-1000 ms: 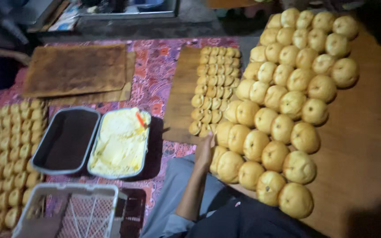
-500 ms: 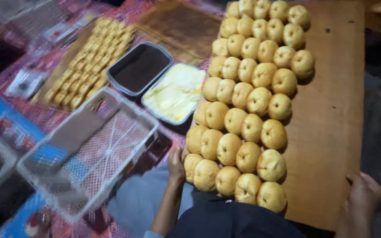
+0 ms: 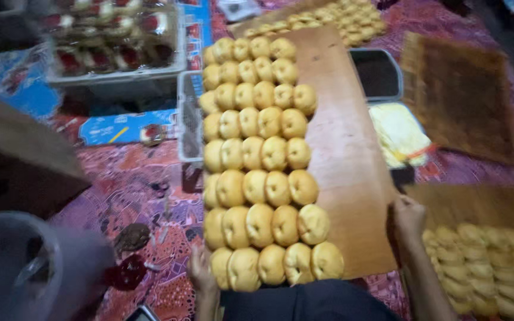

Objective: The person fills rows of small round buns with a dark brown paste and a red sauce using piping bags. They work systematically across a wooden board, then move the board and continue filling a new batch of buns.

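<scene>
Turned lengthwise, wooden board [image 3: 352, 178] of buns [image 3: 260, 172] gripped by both hands [image 3: 408, 217].

The scene is dim and warm-toned, with the brightest light falling on the rows of pale buns [image 3: 260, 160] and the bare wooden board [image 3: 343, 154] in the middle, while the corners sink into deep shadow, above all at the top right and along the left edge. Motion blur softens nearly everything: the grey bucket [image 3: 28, 267] at lower left and the crate of packed goods [image 3: 111, 44] at top left are smeared, and patterns on the floor cloth [image 3: 144, 184] lose detail. No harsh glare shows anywhere.
</scene>
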